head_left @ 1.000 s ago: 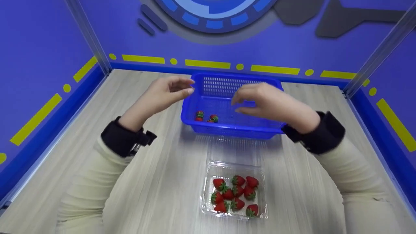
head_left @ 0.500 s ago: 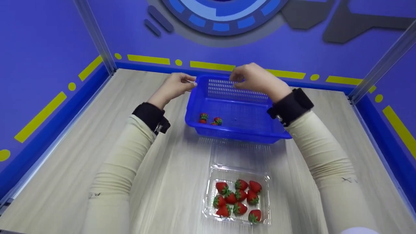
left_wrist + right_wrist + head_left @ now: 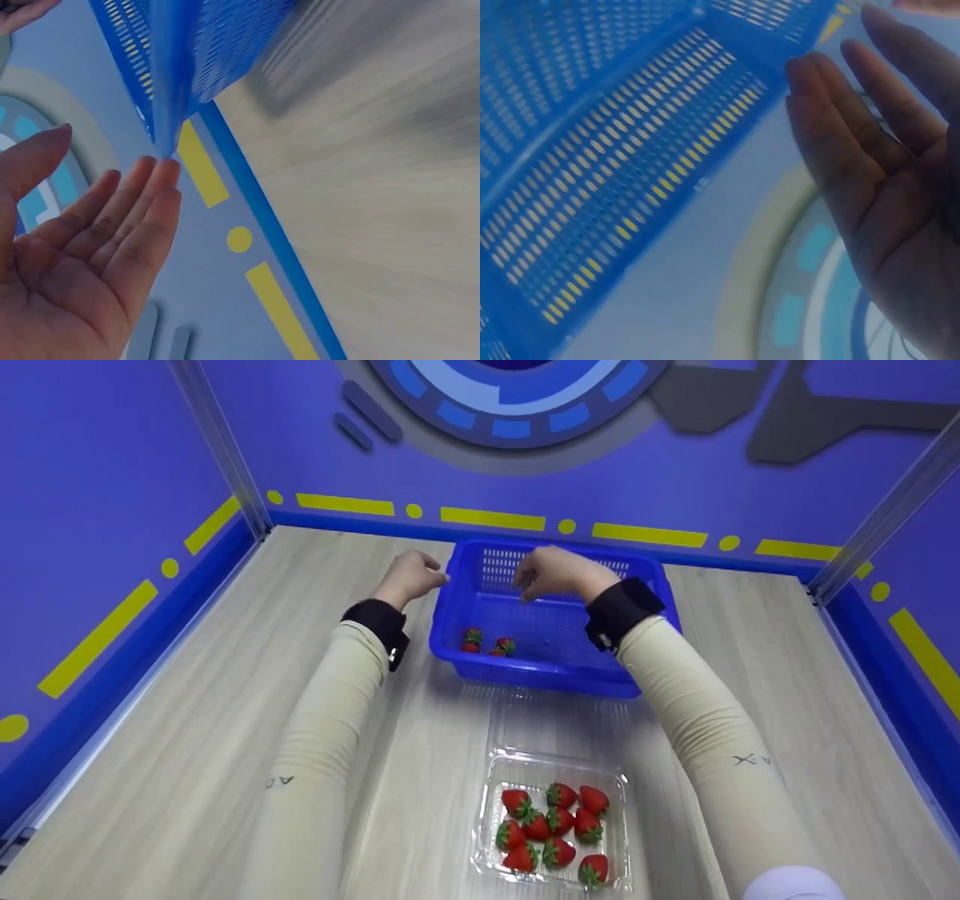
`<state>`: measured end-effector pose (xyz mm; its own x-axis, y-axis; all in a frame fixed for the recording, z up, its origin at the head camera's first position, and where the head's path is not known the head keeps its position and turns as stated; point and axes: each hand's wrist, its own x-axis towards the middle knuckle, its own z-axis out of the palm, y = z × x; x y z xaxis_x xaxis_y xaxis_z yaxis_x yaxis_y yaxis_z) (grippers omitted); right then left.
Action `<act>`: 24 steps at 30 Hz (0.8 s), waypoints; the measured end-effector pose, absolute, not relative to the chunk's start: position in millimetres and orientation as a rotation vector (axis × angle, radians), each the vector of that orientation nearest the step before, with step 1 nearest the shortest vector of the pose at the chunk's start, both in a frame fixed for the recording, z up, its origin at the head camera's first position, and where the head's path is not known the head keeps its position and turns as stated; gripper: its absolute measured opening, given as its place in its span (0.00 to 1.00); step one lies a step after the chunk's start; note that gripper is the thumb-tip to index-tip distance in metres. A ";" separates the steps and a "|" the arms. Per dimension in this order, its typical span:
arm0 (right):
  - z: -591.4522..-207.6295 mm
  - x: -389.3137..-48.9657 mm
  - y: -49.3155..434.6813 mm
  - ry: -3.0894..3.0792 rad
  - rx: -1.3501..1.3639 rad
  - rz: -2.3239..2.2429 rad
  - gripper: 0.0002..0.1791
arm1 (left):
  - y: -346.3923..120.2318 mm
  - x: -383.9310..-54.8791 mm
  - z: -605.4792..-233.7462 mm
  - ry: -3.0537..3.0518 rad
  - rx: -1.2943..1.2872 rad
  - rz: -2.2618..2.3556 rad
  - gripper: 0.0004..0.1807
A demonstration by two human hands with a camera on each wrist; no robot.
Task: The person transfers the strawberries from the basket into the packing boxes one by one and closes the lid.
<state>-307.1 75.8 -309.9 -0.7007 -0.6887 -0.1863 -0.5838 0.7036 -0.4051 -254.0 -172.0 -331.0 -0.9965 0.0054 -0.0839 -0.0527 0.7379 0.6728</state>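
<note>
My left hand (image 3: 410, 577) is just outside the left rim of a blue plastic basket (image 3: 551, 675), fingers loosely bent and holding nothing. In the left wrist view its palm shows bare, with fingertips close to the basket's edge (image 3: 169, 112). Over the rear half of the basket is my right hand (image 3: 553, 572), fingers pointing down and relaxed, with nothing between them. The right wrist view shows its bare palm beside the slotted basket wall (image 3: 622, 142). Inside the basket, strawberries (image 3: 472, 639) lie near the front left corner.
Nearer me stands a clear plastic box (image 3: 484, 817) with several strawberries (image 3: 558, 821) inside. Its transparent lid (image 3: 525, 724) lies folded back toward the basket. Blue panels (image 3: 495, 487) enclose the wooden table (image 3: 337, 585) at the back and sides.
My right hand has moved left over the basket, rising toward the back rim and then lowering a little. The left hand stays by the left rim, its forearm swinging inward. The strawberries keep their places.
</note>
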 end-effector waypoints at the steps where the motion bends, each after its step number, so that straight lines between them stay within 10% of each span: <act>1: -314.2 -307.9 76.5 2.585 -0.974 -0.459 0.17 | -169.9 -255.3 -334.1 2.852 -0.047 1.097 0.27; 24: -371.3 -308.1 55.0 2.516 -0.930 -0.197 0.16 | -179.4 -334.6 -424.5 2.440 -0.474 1.516 0.15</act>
<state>-308.1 55.0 -371.3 -0.6724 -0.6463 -0.3609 -0.5824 0.7628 -0.2810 -334.6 -179.4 -424.5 -0.9215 -0.1506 -0.3581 -0.3878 0.4126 0.8243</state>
